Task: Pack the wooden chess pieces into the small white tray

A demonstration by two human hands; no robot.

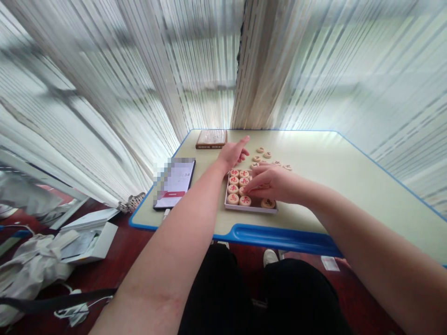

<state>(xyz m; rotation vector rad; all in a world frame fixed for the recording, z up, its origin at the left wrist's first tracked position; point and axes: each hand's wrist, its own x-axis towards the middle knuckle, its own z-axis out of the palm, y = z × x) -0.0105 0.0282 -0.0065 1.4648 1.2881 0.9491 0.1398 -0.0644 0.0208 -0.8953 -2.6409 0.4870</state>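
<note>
A shallow white box point(251, 210) on the table holds rows of round wooden xiangqi pieces with red characters on its left side. One piece with a dark character point(268, 203) lies in its lower right corner. Over the box is my right hand point(270, 182), its fingertips closed on a red xiangqi piece point(242, 191) in the second column; the hand hides part of the box. Beyond the box's far edge, my left hand point(235, 153) hovers with one finger stretched out and nothing visible in it. Several loose pieces point(267, 155) lie on the table past the right hand.
A brown-edged box or book point(211, 139) lies at the table's far left. Nearer, a tablet point(174, 184) rests by the left edge. The table point(314, 149) has a blue rim and a front trough point(282, 236). An open white box point(92, 239) stands at lower left.
</note>
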